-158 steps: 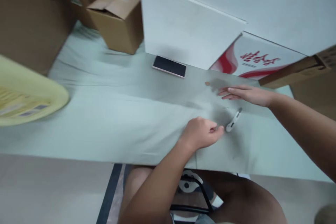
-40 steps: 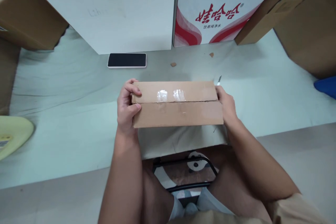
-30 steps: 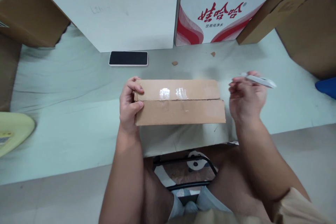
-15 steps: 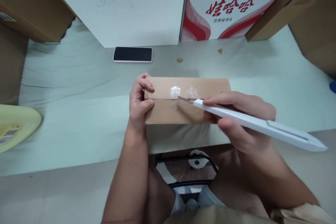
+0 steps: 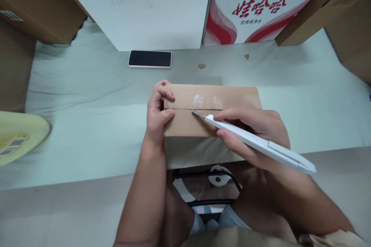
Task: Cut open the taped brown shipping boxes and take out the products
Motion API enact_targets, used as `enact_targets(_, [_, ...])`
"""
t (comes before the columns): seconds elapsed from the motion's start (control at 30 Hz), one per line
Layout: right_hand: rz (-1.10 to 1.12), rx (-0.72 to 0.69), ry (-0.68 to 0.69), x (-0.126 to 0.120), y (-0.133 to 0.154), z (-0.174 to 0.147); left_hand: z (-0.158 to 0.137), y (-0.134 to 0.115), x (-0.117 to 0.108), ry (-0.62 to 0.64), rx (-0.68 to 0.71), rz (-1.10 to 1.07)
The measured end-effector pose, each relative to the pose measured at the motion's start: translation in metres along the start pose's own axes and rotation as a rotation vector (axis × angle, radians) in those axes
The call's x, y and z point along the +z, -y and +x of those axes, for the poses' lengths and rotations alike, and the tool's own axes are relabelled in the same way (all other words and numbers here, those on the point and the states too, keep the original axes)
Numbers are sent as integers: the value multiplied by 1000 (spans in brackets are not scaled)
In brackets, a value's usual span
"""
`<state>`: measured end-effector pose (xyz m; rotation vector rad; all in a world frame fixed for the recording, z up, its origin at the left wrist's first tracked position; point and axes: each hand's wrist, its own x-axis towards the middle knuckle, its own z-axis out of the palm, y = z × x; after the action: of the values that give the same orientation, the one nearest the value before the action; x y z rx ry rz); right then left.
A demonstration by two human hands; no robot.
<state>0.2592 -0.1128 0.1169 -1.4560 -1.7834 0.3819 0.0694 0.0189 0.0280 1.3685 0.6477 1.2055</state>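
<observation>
My left hand grips the left end of a small brown cardboard box, thumb on the near side of the seam and fingers at the far side. Across the top runs the seam, with two patches of clear tape just beyond it. My right hand is closed around a white utility knife. Its metal blade is out and points left, with the tip at or just in front of the seam; I cannot tell whether it touches the cardboard.
A phone and two cardboard scraps lie beyond the box. Large white cartons stand at the back, with brown boxes at both sides. At the left is a yellow-green container. The table's near edge runs above my legs.
The knife and my right hand have shifted left and slightly nearer to me, and the blade tip has moved from by the tape to the near side of the seam. The view has shifted slightly.
</observation>
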Motion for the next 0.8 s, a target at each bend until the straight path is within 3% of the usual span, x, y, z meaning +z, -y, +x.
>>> enact_targets(0.47, [-50, 13, -8, 5, 2, 4, 0, 3, -2, 2, -1, -27])
enact_targets(0.67, [-79, 62, -116, 7, 0, 1, 1, 2, -1, -12, -12, -38])
enact_targets(0.8, [22, 88, -186, 3, 1, -9, 1, 2, -2, -9, -4, -33])
